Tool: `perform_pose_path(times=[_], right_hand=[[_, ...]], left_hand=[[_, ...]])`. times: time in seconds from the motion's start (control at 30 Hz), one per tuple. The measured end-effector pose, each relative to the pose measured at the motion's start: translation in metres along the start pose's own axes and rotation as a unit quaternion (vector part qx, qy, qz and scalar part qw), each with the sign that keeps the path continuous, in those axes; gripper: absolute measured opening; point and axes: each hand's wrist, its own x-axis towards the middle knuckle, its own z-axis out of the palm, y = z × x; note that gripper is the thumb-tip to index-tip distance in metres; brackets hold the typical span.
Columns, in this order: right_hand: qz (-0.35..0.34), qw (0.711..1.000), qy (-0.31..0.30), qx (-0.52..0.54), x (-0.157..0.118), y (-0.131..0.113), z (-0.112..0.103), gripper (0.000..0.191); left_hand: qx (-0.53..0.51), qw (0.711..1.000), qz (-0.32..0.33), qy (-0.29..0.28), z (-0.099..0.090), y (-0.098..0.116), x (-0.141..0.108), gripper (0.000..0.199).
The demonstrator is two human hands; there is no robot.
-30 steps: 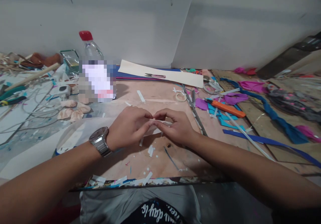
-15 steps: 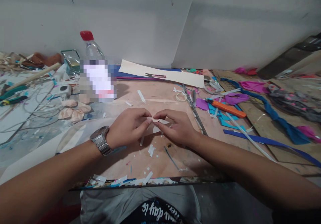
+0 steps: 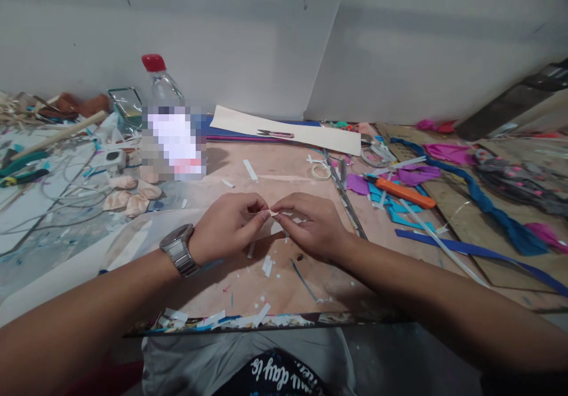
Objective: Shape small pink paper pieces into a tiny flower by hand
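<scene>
Above the wooden board [image 3: 275, 292], a pale strip [image 3: 274, 213] runs crosswise, its long axis roughly left to right. The left hand [image 3: 228, 225] and right hand [image 3: 316, 225] pinch it between thumbs and fingers, hiding most of it; the visible bit looks thin and whitish.

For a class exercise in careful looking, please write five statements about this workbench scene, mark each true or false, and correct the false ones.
1. The left hand and right hand hold a pale piece at their fingertips. True.
2. The watch is worn on the right. False: it is worn on the left.
3. The bottle has a red cap. True.
4. The snips lie under the cream sheet. False: they lie on top.
5. The tool with the orange handle is right of both hands. True.
</scene>
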Motion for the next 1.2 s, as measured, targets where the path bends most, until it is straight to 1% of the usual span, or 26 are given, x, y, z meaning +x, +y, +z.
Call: perform_pose_path(times=[0.17,0.33,0.5,0.7,0.87,1.0,1.2], right_hand=[[-0.017,1.0,0.003,-0.008,-0.001,-0.002,-0.001,0.011],[-0.017,1.0,0.01,-0.004,0.0,-0.003,-0.001,0.01],[-0.03,0.999,0.01,-0.014,0.0,-0.003,-0.001,0.01],[-0.019,1.0,0.009,-0.019,0.0,-0.005,0.0,0.01],[-0.007,1.0,0.012,-0.022,0.002,-0.008,-0.001,0.013],[0.017,1.0,-0.001,-0.011,0.002,-0.009,0.0,0.014],[0.055,0.998,-0.013,0.014,0.001,-0.008,0.003,0.011]], left_hand=[[-0.003,1.0,-0.004,-0.006,0.0,0.001,-0.001,0.024],[-0.013,1.0,-0.005,-0.009,0.0,0.002,-0.001,0.025],[-0.011,1.0,-0.004,-0.004,0.0,0.001,-0.001,0.023],[-0.002,1.0,-0.007,0.008,0.003,0.001,-0.001,0.022],[0.0,1.0,0.004,0.025,0.005,0.001,-0.002,0.022],[0.0,0.999,0.015,0.046,0.007,0.001,-0.003,0.021],[0.036,0.996,0.036,0.067,0.011,0.0,-0.005,0.023]])
